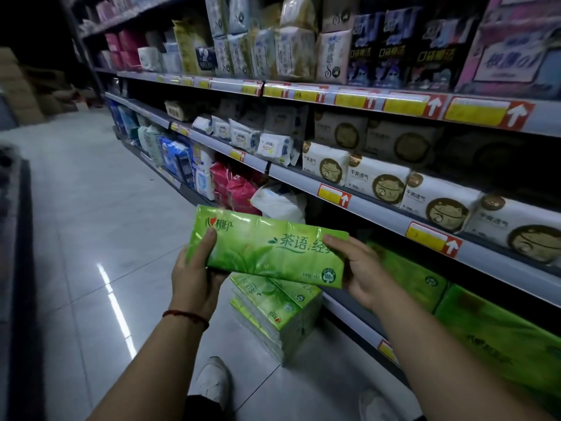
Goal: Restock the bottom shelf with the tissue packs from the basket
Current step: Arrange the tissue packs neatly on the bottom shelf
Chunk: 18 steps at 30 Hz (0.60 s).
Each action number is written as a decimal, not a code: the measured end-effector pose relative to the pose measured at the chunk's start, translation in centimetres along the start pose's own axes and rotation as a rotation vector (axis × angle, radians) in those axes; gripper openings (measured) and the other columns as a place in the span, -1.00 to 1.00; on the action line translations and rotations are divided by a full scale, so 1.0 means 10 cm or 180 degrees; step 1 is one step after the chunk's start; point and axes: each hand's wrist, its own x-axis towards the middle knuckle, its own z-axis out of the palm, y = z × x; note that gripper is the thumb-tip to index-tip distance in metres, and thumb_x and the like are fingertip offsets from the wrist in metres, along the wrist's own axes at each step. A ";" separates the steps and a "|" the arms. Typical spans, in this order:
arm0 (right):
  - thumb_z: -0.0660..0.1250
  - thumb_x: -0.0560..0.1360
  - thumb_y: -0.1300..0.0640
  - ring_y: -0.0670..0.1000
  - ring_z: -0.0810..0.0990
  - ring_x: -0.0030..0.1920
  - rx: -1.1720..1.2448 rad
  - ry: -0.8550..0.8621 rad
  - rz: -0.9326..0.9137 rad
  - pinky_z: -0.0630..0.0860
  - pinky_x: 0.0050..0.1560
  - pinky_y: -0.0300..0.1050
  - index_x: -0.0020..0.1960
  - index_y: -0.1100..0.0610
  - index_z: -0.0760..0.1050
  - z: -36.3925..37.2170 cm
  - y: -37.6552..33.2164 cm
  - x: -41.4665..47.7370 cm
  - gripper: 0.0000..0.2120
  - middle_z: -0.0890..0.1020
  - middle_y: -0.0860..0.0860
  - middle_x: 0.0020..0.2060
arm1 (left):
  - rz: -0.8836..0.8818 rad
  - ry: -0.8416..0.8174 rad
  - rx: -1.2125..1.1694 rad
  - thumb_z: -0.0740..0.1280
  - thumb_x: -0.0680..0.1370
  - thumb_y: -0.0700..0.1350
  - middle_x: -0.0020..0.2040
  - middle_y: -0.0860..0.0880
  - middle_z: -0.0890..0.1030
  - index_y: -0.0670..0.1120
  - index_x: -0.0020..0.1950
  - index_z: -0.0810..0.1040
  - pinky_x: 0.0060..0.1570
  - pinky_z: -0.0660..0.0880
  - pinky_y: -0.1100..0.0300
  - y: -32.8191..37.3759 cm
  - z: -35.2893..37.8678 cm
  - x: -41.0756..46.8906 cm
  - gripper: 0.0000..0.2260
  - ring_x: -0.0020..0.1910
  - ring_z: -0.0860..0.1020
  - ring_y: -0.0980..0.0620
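Both ends of the light, soft tissue pack are clasped by left grip and right grip; film perhaps slippery

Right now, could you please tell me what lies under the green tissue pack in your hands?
Below the held pack, a stack of matching green packs stands on the tiled floor beside the bottom shelf. The held pack covers the stack's far end; no basket shows.
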 end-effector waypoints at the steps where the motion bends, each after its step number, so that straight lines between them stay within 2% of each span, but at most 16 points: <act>1: 0.59 0.27 0.13 0.22 0.71 -0.01 0.0010 0.0068 -0.0059 0.64 0.06 0.25 0.29 0.30 0.56 0.01 0.01 0.01 -0.37 0.69 0.30 0.13 | -0.0087 0.0012 -0.0168 0.42 0.57 -0.07 0.24 -0.18 0.67 -0.16 0.35 0.56 -0.03 0.68 -0.05 -0.07 -0.01 -0.02 -0.63 0.22 0.65 -0.18; 3: 0.58 0.30 0.12 0.22 0.72 -0.07 0.0071 0.0215 -0.0120 0.66 -0.04 0.20 0.26 0.27 0.58 -0.01 0.04 0.06 -0.43 0.69 0.31 0.11 | -0.0286 0.0006 -0.0427 0.38 0.59 -0.12 0.27 -0.18 0.66 -0.15 0.38 0.56 0.07 0.66 -0.08 -0.17 0.04 -0.06 -0.64 0.28 0.61 -0.18; 5: 0.58 0.34 0.09 0.26 0.73 -0.04 0.0217 0.0350 -0.0093 0.69 -0.07 0.22 0.26 0.24 0.59 -0.03 0.06 0.10 -0.47 0.71 0.28 0.10 | -0.0326 -0.0090 -0.0549 0.36 0.60 -0.17 0.27 -0.17 0.66 -0.15 0.38 0.55 0.15 0.61 -0.09 -0.20 0.12 -0.10 -0.66 0.29 0.61 -0.17; 10: 0.65 0.18 -0.04 0.30 0.72 0.06 0.0403 0.0387 -0.0035 0.63 0.05 0.39 0.31 0.24 0.58 -0.02 0.01 0.12 -0.24 0.72 0.23 0.11 | -0.0560 -0.0343 -0.0496 0.33 0.62 -0.14 0.27 -0.14 0.67 -0.09 0.38 0.55 0.31 0.53 -0.12 -0.20 0.17 -0.15 -0.68 0.29 0.61 -0.14; 12: 0.64 0.20 -0.04 0.31 0.71 0.09 0.0433 0.0347 -0.0059 0.60 0.10 0.43 0.33 0.24 0.57 0.02 0.00 0.10 -0.23 0.71 0.23 0.13 | -0.0660 -0.0439 -0.0176 0.39 0.58 -0.10 0.23 -0.12 0.68 -0.07 0.35 0.58 0.29 0.53 -0.16 -0.23 0.19 -0.16 -0.67 0.23 0.64 -0.16; 15: 0.61 0.30 -0.01 0.33 0.70 0.11 0.0400 0.0259 -0.0095 0.57 0.12 0.46 0.31 0.25 0.57 0.09 0.01 0.06 -0.34 0.70 0.25 0.15 | -0.0677 -0.0612 0.0295 0.48 0.47 -0.08 0.20 -0.12 0.70 -0.11 0.34 0.59 0.22 0.59 -0.15 -0.33 0.24 -0.19 -0.56 0.17 0.68 -0.17; 18: 0.58 0.35 0.04 0.34 0.69 0.11 0.0334 0.0243 -0.0136 0.57 0.13 0.46 0.27 0.24 0.58 0.11 0.03 0.03 -0.45 0.71 0.26 0.11 | -0.0651 -0.0622 0.0252 0.49 0.45 -0.13 0.23 -0.14 0.69 -0.16 0.34 0.58 0.22 0.58 -0.13 -0.40 0.28 -0.19 -0.54 0.21 0.66 -0.18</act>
